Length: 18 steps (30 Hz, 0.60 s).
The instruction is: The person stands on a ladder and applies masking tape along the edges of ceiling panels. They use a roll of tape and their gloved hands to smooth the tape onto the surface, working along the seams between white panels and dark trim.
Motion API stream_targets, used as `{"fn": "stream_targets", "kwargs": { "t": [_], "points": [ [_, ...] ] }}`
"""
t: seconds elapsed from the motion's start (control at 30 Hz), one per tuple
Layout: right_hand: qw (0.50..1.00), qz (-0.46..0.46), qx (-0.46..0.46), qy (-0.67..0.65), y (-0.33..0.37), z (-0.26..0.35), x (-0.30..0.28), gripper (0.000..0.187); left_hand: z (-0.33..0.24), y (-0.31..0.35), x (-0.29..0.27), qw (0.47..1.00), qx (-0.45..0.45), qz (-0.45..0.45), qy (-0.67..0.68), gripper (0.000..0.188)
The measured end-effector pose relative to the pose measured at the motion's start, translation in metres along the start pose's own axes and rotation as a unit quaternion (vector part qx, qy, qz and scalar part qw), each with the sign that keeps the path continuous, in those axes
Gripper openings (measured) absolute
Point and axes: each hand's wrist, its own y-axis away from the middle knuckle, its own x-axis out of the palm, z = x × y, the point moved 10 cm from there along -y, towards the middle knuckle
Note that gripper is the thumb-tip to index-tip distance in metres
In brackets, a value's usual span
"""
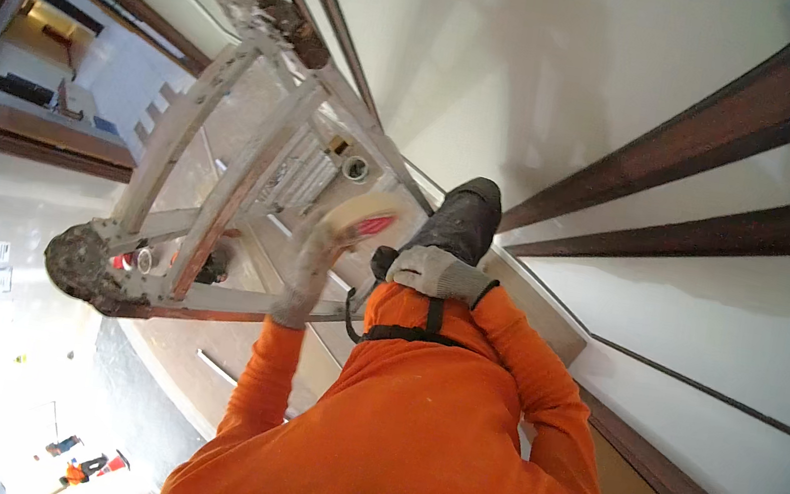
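The gloved left hand point(306, 270) grips a roll of pale masking tape point(359, 219), which juts from the top of its closed fingers, just above the stepladder point(225, 163). The gloved right hand point(439, 271) lies curled against the orange-sleeved chest, close beside the tape; whether it clasps anything cannot be told.

left grip point(306, 270) holds tape roll point(364, 217) above stepladder point(224, 172), right grip point(437, 273) at chest.
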Motion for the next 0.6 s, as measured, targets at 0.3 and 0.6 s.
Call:
{"fn": "stream_targets", "kwargs": {
  "t": [0.3, 0.6],
  "points": [
    [0.948, -0.081, 0.106, 0.290, 0.002, 0.020, -0.053, 0.030, -0.063, -0.039, 0.135, 0.982, 0.017, 0.173, 0.073, 0.036],
    [0.798, -0.564, 0.001, -0.214, 0.209, 0.141, -0.214, 0.058, -0.180, -0.006, 0.276, 0.707, 0.535, 0.311, -0.343, 0.039]
  ]
}}
